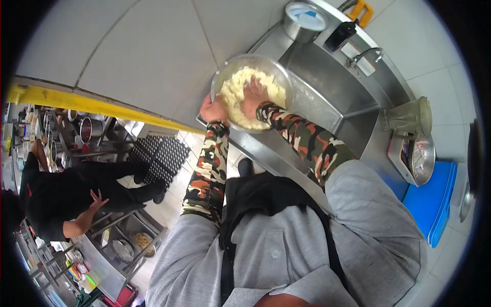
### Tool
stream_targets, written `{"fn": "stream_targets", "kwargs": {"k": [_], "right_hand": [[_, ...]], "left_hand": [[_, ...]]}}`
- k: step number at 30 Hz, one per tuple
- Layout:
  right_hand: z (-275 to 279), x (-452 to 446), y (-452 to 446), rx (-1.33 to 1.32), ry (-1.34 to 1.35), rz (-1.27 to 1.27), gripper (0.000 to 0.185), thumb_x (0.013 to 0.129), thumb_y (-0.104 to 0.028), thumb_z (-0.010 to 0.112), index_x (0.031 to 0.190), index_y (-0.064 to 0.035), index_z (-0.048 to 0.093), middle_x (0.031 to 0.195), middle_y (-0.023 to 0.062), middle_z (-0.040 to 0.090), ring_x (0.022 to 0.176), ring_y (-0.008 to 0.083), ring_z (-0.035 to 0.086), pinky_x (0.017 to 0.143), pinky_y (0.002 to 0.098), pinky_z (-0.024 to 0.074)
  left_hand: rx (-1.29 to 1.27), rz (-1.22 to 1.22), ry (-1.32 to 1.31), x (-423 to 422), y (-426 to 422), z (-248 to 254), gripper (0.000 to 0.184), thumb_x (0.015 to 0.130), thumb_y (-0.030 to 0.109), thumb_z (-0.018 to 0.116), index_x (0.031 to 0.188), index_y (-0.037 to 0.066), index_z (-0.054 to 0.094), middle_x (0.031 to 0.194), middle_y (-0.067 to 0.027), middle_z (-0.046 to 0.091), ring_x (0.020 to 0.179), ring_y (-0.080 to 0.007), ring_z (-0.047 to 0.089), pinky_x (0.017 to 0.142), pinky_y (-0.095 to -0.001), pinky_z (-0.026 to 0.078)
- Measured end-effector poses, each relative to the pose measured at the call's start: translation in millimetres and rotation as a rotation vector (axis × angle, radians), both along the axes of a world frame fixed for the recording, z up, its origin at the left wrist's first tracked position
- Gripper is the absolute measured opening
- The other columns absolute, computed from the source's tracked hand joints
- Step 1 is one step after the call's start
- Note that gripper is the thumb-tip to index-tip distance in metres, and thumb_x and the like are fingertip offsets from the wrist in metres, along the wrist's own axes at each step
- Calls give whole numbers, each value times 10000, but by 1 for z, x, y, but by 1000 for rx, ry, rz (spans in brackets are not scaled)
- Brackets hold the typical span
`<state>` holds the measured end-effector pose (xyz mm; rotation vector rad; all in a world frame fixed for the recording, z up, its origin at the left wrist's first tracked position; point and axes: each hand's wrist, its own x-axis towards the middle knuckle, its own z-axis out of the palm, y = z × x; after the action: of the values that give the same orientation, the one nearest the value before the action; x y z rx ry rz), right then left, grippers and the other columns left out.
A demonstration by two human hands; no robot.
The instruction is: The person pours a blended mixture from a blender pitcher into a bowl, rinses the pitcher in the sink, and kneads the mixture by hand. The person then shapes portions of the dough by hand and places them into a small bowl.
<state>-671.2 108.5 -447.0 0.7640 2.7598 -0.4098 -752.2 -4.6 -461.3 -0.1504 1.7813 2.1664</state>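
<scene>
A wide metal bowl (pixel 287 82) stands at the wall end of the steel counter. Inside it lies a pale yellow, lumpy, dough-like mass (pixel 276 93). My left hand (pixel 213 109) is closed on the bowl's near-left rim, with some fingers hidden. Pressed down into the yellow mass is my right hand (pixel 253 97), its fingers spread and lightly coated. Camouflage sleeves cover both my forearms.
To the right are a steel sink (pixel 353 77) with a faucet (pixel 365 55), a blender jug (pixel 409 116) and a blue lid-like board (pixel 434 199). A metal pot (pixel 303 23) stands behind the bowl. A co-worker (pixel 66 194) in black stands at left.
</scene>
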Motion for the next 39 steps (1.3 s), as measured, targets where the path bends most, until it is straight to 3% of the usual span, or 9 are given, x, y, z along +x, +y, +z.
{"fn": "stream_targets", "kwargs": {"k": [3, 5, 13, 17, 22, 27, 29, 33, 39], "right_hand": [[54, -2, 21, -236, -111, 110, 431, 833, -191, 493, 1188, 51, 531, 1177, 311, 537, 1153, 385, 519, 961, 431, 420], [78, 16, 30, -218, 254, -143, 372, 844, -228, 518, 1136, -10, 593, 1009, 240, 634, 974, 359, 611, 867, 419, 471], [-19, -17, 57, -382, 471, -204, 393, 876, -397, 539, 984, -28, 616, 956, 190, 633, 905, 346, 597, 790, 413, 461], [44, -14, 65, -295, 19, 11, 471, 874, -454, 526, 978, -12, 650, 950, 205, 636, 906, 366, 592, 799, 401, 463], [6, -46, 89, -595, 516, -51, 397, 887, -395, 537, 980, -29, 655, 939, 173, 650, 863, 327, 608, 785, 373, 477], [2, -38, 54, -148, 565, 740, 349, 872, -400, 528, 907, -77, 659, 795, 134, 648, 782, 326, 625, 727, 414, 491], [43, -14, 41, -405, 159, 334, 287, 890, -328, 507, 970, -85, 636, 860, 112, 637, 824, 321, 618, 750, 433, 487], [13, 25, 19, -24, 281, 562, 480, 938, -282, 416, 1292, 42, 423, 1351, 225, 424, 1287, 354, 364, 1075, 426, 295], [-16, 25, 11, 92, 283, 429, 514, 883, -164, 455, 1308, 106, 351, 1435, 236, 286, 1371, 375, 202, 1097, 483, 251]], "left_hand": [[58, -14, 40, -2, -2, -10, 241, 829, 41, 594, 1051, -28, 658, 866, -67, 688, 733, -119, 626, 675, -249, 496], [13, -1, 22, -2, -7, -1, 235, 829, 38, 596, 1046, -31, 660, 874, -66, 688, 730, -118, 619, 671, -246, 492], [-82, 69, 127, -3, -7, -4, 224, 828, 41, 623, 1030, -53, 648, 864, -75, 687, 725, -110, 606, 668, -246, 488], [32, 42, 87, -6, -3, -15, 227, 820, 23, 622, 1031, -56, 647, 865, -75, 685, 727, -108, 607, 667, -242, 489], [-14, -32, 58, -7, 0, 4, 221, 813, 10, 616, 1024, -44, 655, 846, -53, 678, 690, -98, 595, 649, -237, 484], [-91, -48, 99, -10, -2, -5, 221, 805, 3, 622, 1016, -50, 660, 842, -52, 677, 681, -100, 588, 638, -241, 484], [-15, 2, 75, -11, -2, -4, 214, 800, 2, 630, 1004, -50, 665, 840, -60, 676, 688, -104, 590, 645, -241, 485], [-7, 10, 44, -15, -7, -5, 234, 804, 8, 633, 1031, -43, 659, 846, -52, 674, 698, -114, 598, 653, -241, 484], [-91, -69, 106, -16, -10, 3, 218, 799, 45, 646, 1000, -33, 679, 817, -49, 683, 678, -94, 590, 659, -225, 479]]}}
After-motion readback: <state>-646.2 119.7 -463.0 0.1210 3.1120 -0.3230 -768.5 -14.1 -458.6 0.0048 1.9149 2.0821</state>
